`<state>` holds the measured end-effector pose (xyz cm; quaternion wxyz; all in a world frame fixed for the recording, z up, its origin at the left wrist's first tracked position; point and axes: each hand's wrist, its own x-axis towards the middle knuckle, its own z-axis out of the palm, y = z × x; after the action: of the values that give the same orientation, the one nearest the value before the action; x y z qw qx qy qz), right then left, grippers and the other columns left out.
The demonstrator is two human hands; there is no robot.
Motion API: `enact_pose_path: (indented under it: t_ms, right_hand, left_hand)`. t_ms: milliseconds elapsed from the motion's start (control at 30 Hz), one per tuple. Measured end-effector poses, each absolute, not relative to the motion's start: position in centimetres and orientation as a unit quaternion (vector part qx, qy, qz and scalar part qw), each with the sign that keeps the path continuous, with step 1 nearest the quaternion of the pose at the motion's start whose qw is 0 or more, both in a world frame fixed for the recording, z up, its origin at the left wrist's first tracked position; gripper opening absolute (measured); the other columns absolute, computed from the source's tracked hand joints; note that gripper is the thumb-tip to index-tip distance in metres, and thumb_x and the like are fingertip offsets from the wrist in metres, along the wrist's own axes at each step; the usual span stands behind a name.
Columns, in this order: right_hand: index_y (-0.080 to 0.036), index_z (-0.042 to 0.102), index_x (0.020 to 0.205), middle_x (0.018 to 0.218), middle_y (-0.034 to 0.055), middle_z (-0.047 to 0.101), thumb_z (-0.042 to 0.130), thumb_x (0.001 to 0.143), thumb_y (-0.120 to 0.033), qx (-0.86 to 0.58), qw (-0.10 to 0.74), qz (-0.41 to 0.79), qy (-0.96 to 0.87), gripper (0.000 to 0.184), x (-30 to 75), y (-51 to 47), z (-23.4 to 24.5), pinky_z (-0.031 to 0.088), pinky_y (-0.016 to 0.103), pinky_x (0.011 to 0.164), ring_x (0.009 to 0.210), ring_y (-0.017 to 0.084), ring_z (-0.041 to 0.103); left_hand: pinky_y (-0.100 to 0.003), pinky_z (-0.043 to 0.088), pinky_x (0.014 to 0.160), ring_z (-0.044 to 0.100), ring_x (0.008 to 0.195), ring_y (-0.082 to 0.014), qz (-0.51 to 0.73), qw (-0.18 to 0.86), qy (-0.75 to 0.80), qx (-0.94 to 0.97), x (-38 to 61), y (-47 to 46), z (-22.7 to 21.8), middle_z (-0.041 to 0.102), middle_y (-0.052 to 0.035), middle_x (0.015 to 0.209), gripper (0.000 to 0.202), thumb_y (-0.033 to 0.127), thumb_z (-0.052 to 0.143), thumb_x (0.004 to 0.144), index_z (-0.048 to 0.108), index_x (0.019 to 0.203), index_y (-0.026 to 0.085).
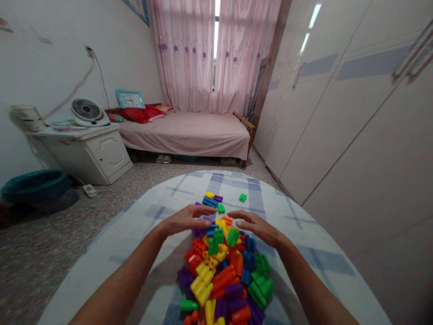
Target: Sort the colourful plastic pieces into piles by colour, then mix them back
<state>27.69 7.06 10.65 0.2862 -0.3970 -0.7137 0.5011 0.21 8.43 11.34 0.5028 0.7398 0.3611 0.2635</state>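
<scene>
A heap of plastic building blocks [223,275] in red, yellow, green, blue and purple lies on the cloth-covered table in front of me. My left hand [189,220] is at the far left side of the heap, fingers stretched out and apart from the thumb. Opposite it, my right hand [255,225] reaches in from the right, its fingers also extended. Between the two sets of fingertips are an orange block [227,220] and a small green block [221,208]. Neither hand grips a block. Whether the fingertips touch any is hard to tell.
Beyond the hands lie a blue block [210,202], a yellow block [209,195] and a separate green block [242,197]. The table [162,198] has a rounded far edge. Behind it stand a bed [189,131], a white cabinet [104,153] with a fan [87,109], and a wardrobe [338,135].
</scene>
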Motion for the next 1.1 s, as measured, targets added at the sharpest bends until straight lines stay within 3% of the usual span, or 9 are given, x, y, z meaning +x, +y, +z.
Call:
enact_pose_path:
  t_ms: [133, 233, 400, 567, 767, 833, 1100]
  right_hand:
    - [-0.02, 0.061, 0.116, 0.125, 0.0088, 0.057, 0.049, 0.081, -0.048, -0.581, 0.401, 0.282, -0.649, 0.046, 29.5, 12.1, 7.1, 0.03, 0.044, 0.105, 0.12, 0.025, 0.047]
    - [-0.014, 0.054, 0.125, 0.134, 0.0151, 0.048, 0.049, 0.081, -0.044, -0.673, 0.353, 0.195, -0.62, 0.053, 29.3, 15.8, 3.9, 0.022, 0.046, 0.109, 0.127, 0.028, 0.039]
    - [-0.018, 0.053, 0.126, 0.135, 0.0115, 0.049, 0.043, 0.085, -0.042, -0.633, 0.324, 0.236, -0.662, 0.048, 25.7, 18.7, 1.9, 0.022, 0.045, 0.109, 0.128, 0.026, 0.039]
    - [-0.025, 0.064, 0.109, 0.119, 0.0057, 0.062, 0.048, 0.084, -0.046, -0.558, 0.314, 0.303, -0.706, 0.037, 22.4, 17.6, 2.1, 0.031, 0.038, 0.103, 0.116, 0.024, 0.051]
    - [-0.021, 0.068, 0.099, 0.103, 0.0017, 0.068, 0.041, 0.085, -0.056, -0.489, 0.308, 0.39, -0.717, 0.046, 22.2, 14.2, 4.3, 0.041, 0.032, 0.091, 0.099, 0.019, 0.058]
    - [-0.019, 0.068, 0.095, 0.099, 0.0019, 0.069, 0.042, 0.084, -0.057, -0.473, 0.308, 0.407, -0.718, 0.047, 22.3, 12.8, 5.5, 0.041, 0.032, 0.092, 0.098, 0.019, 0.058]
    - [-0.022, 0.058, 0.119, 0.11, 0.0024, 0.065, 0.05, 0.085, -0.038, -0.406, 0.342, 0.418, -0.737, 0.039, 23.3, 2.2, 9.2, 0.043, 0.035, 0.09, 0.1, 0.02, 0.059]
  left_hand:
    - [-0.042, 0.034, 0.106, 0.05, 0.12, -0.0256, 0.384, 0.308, 0.518, 0.699, -1.1, 12.8, 7.1, 0.059, -0.01, 0.125, 0.048, 0.049, 0.047, 0.083, 0.061, 0.115, 0.017]
    - [-0.046, 0.024, 0.111, 0.042, 0.128, -0.0258, 0.356, 0.242, 0.552, 0.714, -0.9, 15.9, 3.4, 0.057, -0.0122, 0.127, 0.044, 0.045, 0.044, 0.084, 0.061, 0.112, 0.016]
    - [-0.046, 0.013, 0.114, 0.042, 0.128, -0.0259, 0.343, 0.279, 0.515, 0.734, 1.9, 18.2, 1.7, 0.058, -0.0115, 0.127, 0.037, 0.042, 0.05, 0.082, 0.063, 0.107, 0.018]
    - [-0.033, 0.031, 0.108, 0.048, 0.123, -0.0201, 0.35, 0.345, 0.477, 0.729, 4.7, 17.6, 2.2, 0.057, -0.0063, 0.129, 0.053, 0.052, 0.033, 0.088, 0.056, 0.12, 0.018]
    - [-0.031, 0.04, 0.099, 0.058, 0.104, -0.0204, 0.358, 0.438, 0.403, 0.719, 5.2, 13.9, 5.1, 0.069, -0.0036, 0.103, 0.055, 0.059, 0.034, 0.085, 0.066, 0.101, 0.017]
    - [-0.031, 0.041, 0.098, 0.058, 0.103, -0.0208, 0.36, 0.446, 0.391, 0.72, 5.1, 12.3, 6.6, 0.069, -0.0039, 0.102, 0.055, 0.059, 0.035, 0.085, 0.066, 0.1, 0.016]
    - [-0.033, 0.041, 0.099, 0.055, 0.111, -0.0217, 0.35, 0.454, 0.38, 0.726, 4.3, 2.4, 10.3, 0.062, -0.0058, 0.119, 0.046, 0.046, 0.041, 0.088, 0.058, 0.119, 0.017]
